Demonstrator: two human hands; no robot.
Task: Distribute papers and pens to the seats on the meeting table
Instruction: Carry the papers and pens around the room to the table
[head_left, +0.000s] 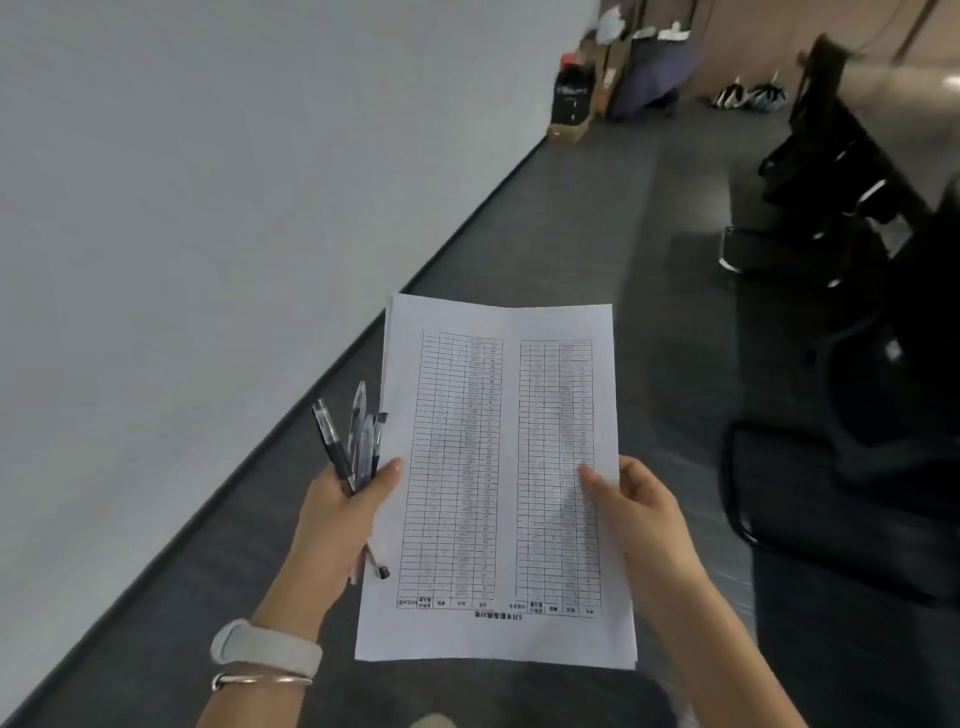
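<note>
Head view, looking down while walking along a grey wall (208, 208): the papers (498, 483) are a stack held out in front at about waist height, long axis pointing away from the body, printed tables upside down to the reader. The left hand (343, 514) pinches the left edge with its thumb on top and also clutches a bunch of pens (353, 441) that fan up and away, just beside the sheets. The right hand (634, 514) grips the right edge, thumb on the page. So both hands are full, nothing free.

The bench (904, 98) is off to the right and ahead, with dark chairs (841, 249) along it. I'd guess the right hand is the nearer one for dropping a sheet at the next seat; no paper is laid out yet in what I can see.
</note>
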